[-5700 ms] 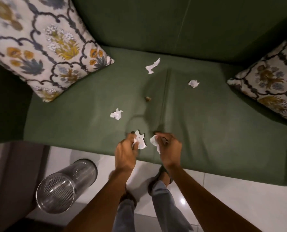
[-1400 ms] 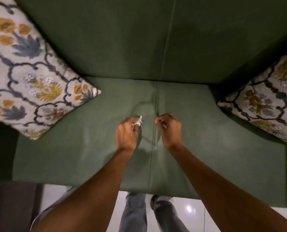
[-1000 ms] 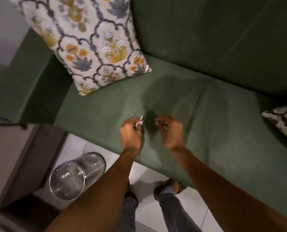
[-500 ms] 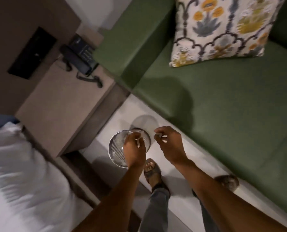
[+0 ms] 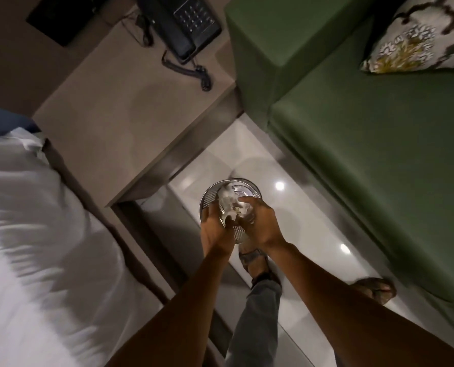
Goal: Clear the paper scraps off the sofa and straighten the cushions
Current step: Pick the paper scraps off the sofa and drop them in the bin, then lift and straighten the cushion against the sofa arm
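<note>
My left hand (image 5: 216,230) and my right hand (image 5: 260,223) are close together right above a round metal mesh bin (image 5: 207,201) on the floor. A blurred white bunch of paper scraps (image 5: 230,202) is between my fingertips, over the bin's mouth. My fingers look spread, and the scraps seem to be dropping free. The green sofa (image 5: 379,160) runs along the right, and no scraps show on the part of its seat in view. One corner of a floral cushion (image 5: 411,41) shows at the top right, leaning by the armrest.
A beige side table (image 5: 130,123) with a black telephone (image 5: 186,25) stands left of the sofa armrest. A bed with white sheets (image 5: 35,247) fills the left. My sandalled feet (image 5: 255,260) stand on the glossy tiled floor (image 5: 308,226) between bed and sofa.
I turned from the sofa seat to the bin with scraps in both fists. My hands have moved over the bin's mouth and loosened, and the paper now shows as a white blur.
</note>
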